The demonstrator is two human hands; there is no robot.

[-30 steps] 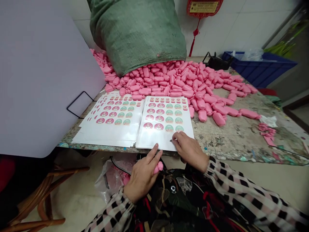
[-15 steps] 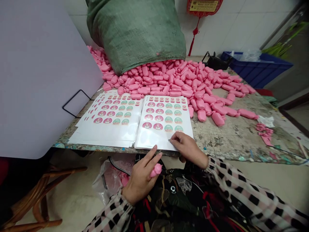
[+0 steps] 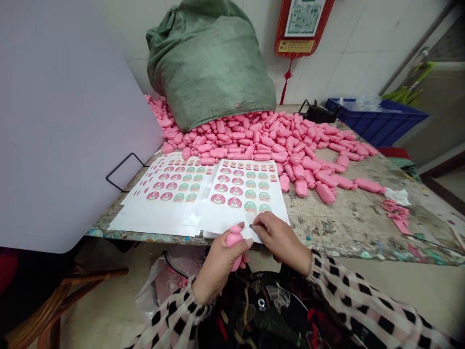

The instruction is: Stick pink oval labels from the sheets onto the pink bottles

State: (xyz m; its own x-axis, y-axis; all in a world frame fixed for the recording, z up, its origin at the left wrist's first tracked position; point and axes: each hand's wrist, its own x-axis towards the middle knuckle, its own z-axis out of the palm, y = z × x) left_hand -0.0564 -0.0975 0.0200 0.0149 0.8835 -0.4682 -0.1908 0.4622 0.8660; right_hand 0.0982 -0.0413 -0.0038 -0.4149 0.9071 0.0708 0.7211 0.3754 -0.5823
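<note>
Left hand (image 3: 218,266): fingers clenched round a pink bar (image 3: 234,241), soap by the look; thumb side toward the sheet edge

Pink bar: inside the left hand's curl, long axis near upright, slightly tilted; lower end past the fingers; just left of the right fingertips

Right hand (image 3: 279,242): fingers and thumb pinched together, palm down, on a small dark tip (image 3: 250,226), too small to identify; fingertips on the lower edge area of the sheet

Front sticker sheet (image 3: 271,225): white, rows of round pink and green labels, long axis running away from the person; under the right fingertips, nearer the right hand than the left

Second sticker sheets (image 3: 145,218): stacked, just left of the front sheet

Surroundings: worn paint-stained table (image 3: 348,223); heap of pink bars (image 3: 254,140) beyond the sheets; green woven sack (image 3: 209,68) slumped on the heap; blue crate (image 3: 378,121) at the far right; plastic bag (image 3: 156,286) below the table edge
</note>
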